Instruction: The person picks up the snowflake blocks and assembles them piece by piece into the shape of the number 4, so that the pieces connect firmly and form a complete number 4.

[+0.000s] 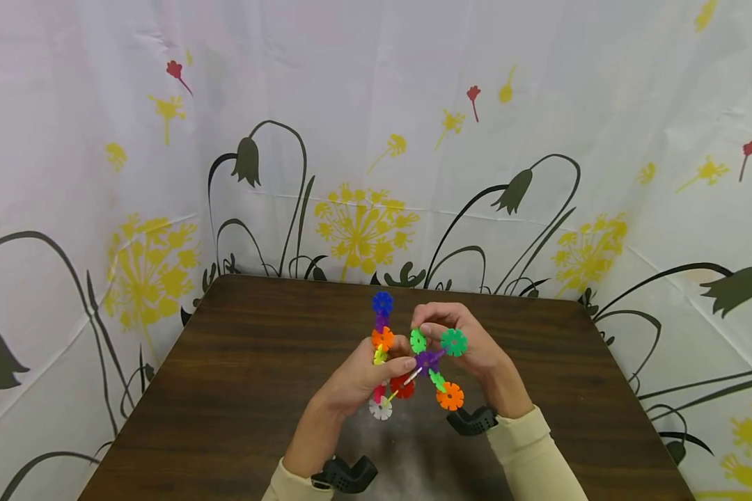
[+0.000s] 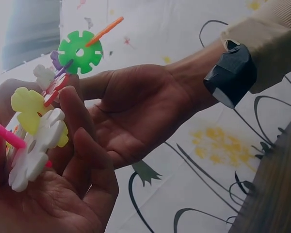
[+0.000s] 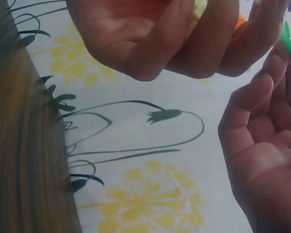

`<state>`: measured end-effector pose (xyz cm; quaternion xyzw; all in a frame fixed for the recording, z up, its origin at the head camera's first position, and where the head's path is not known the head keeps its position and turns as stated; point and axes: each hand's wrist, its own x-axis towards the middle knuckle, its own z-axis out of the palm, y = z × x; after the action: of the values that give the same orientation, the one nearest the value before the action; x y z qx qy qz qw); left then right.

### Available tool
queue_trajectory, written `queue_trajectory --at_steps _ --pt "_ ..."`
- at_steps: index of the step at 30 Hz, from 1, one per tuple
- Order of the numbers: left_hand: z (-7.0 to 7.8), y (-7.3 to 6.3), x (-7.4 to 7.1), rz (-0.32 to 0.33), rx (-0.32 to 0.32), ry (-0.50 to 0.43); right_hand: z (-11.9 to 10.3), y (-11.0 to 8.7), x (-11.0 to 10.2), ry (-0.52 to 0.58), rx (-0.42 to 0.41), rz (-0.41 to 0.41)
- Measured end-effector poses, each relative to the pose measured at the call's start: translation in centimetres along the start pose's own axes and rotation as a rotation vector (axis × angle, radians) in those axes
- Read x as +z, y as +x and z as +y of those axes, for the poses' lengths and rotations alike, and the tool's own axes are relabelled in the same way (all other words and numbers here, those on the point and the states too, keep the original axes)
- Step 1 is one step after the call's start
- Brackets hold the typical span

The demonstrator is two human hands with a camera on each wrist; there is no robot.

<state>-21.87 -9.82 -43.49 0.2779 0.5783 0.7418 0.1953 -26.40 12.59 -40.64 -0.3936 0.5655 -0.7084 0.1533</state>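
Note:
A chain of notched plastic snowflake discs in many colours hangs between the two hands above the table. My left hand [image 1: 358, 376] grips it near the middle, thumb pressed beside a purple disc [image 1: 427, 362]. Below those fingers are a red disc [image 1: 403, 387] and a white disc [image 1: 380, 408]; an orange disc [image 1: 382, 339] and a blue disc [image 1: 382, 303] extend upward. With thumb and fingertips, my right hand [image 1: 473, 344] pinches a light green disc [image 1: 418, 341]. A darker green disc [image 1: 454, 342] sits beside that hand. In the left wrist view, a yellow disc [image 2: 29, 107] shows at the left palm.
Underneath lies a dark brown wooden table [image 1: 257, 362]. A white curtain [image 1: 363, 83] printed with flowers stands behind it and on both sides. Each wrist carries a black camera mount [image 1: 351, 474], below a cream sleeve [image 1: 533, 452].

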Motion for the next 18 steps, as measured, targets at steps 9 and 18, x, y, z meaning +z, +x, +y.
queue_trajectory --at_steps 9,18 --pt "-0.24 0.13 -0.05 -0.032 0.011 -0.037 0.12 0.35 -0.31 -0.086 0.008 -0.047" --pt "-0.89 0.07 -0.52 -0.026 0.03 -0.14 0.47 0.2 0.08 -0.022 0.015 -0.12"
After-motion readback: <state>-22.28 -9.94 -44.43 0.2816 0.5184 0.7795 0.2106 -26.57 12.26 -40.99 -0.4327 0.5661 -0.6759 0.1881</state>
